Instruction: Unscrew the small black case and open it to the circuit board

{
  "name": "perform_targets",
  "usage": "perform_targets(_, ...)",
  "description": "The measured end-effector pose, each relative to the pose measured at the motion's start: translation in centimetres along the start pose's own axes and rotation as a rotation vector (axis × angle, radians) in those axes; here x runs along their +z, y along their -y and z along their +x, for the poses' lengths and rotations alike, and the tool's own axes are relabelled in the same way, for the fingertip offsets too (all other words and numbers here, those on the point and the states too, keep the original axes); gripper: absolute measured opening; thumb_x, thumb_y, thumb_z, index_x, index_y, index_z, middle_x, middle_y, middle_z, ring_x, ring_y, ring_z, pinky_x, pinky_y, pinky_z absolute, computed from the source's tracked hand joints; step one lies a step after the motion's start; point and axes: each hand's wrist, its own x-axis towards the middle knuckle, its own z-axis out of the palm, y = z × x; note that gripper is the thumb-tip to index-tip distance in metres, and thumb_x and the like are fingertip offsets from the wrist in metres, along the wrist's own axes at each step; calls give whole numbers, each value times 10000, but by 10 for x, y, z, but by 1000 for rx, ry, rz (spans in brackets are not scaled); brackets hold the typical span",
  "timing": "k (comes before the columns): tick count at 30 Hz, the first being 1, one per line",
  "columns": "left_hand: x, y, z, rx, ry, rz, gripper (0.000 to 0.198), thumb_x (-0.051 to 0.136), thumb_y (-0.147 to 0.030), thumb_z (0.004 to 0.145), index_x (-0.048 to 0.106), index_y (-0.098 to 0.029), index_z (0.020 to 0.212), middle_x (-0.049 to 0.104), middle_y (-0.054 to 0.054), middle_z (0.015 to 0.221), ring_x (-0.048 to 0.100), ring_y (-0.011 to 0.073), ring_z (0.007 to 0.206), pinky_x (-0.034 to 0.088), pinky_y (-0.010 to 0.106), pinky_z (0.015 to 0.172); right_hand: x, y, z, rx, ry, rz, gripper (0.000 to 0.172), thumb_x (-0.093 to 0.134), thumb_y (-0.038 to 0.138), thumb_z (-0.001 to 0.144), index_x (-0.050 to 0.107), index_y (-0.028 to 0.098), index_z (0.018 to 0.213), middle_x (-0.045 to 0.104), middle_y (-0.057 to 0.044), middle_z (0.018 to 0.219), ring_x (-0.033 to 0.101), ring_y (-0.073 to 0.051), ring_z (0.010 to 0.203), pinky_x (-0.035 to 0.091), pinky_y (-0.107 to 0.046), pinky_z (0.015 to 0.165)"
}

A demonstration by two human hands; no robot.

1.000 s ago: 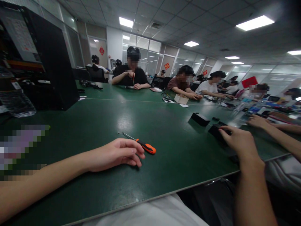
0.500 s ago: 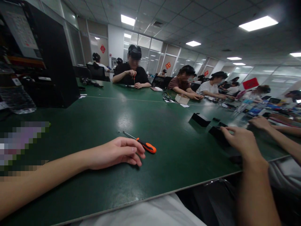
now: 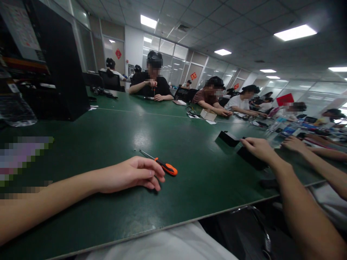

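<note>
My left hand (image 3: pixel 131 176) rests on the green table with its fingers loosely bent and apart, holding nothing. Just beyond its fingers lies a screwdriver (image 3: pixel 168 168) with an orange and black handle, its thin metal shaft pointing to the far left. Over on the right, my right hand (image 3: pixel 258 150) reaches across a black box-like piece (image 3: pixel 251 157). Its thumb and fingers come together at the tips, and whatever is between them is hidden. A second black box-like piece (image 3: pixel 228 138) stands just left of those fingertips.
A black computer case (image 3: pixel 58 61) stands at the left, with a clear plastic bottle (image 3: pixel 18 104) before it. Another dark piece (image 3: pixel 268 183) lies near the table edge. Another person's hand (image 3: pixel 294 143) is right of mine. A small cardboard box (image 3: pixel 208 115) sits farther back.
My right hand has moved forward and left, and its fingertips now cover the spot of a small black piece seen before. My left hand stays by the screwdriver. The view has shifted slightly.
</note>
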Motion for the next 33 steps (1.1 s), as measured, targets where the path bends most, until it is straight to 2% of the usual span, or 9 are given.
perform_targets(3, 0, 0, 0, 3, 4, -1, 187, 751, -271, 855, 745, -142, 991, 723, 86, 1037, 723, 171, 879, 560, 246, 799, 10, -5, -2, -14, -22, 5, 324, 519, 317, 940, 547, 201, 639, 648, -86, 708, 563, -201, 705, 364, -292, 693)
perform_targets(12, -2, 2, 1, 6, 30, -3, 174, 727, -269, 883, 744, -143, 1002, 719, 87, 1053, 725, 173, 902, 558, 243, 816, 7, -9, -2, 0, 12, 35, 310, 479, 366, 951, 612, 187, 735, 675, -88, 761, 592, -205, 722, 386, -290, 699)
perform_targets(20, -2, 1, 0, -3, 32, 2, 208, 746, -298, 867, 739, -137, 998, 720, 81, 1045, 720, 172, 898, 553, 258, 823, 20, -15, 10, 0, 15, 4, 337, 470, 397, 894, 533, 211, 621, 637, -106, 695, 555, -226, 686, 348, -318, 661)
perform_targets(24, -3, 2, 1, 4, 39, 6, 219, 749, -311, 868, 736, -139, 1002, 719, 79, 1055, 719, 167, 902, 549, 254, 822, 25, -19, 15, -3, 34, 15, 330, 460, 428, 872, 542, 217, 633, 645, -121, 704, 574, -254, 707, 359, -334, 671)
perform_targets(33, -2, 1, 1, 0, 43, 21, 240, 761, -341, 865, 735, -142, 997, 718, 67, 1047, 718, 159, 907, 543, 243, 825, 20, -12, 11, -19, 104, 77, 364, 421, 489, 890, 558, 232, 671, 657, -141, 771, 597, -288, 771, 387, -372, 734)
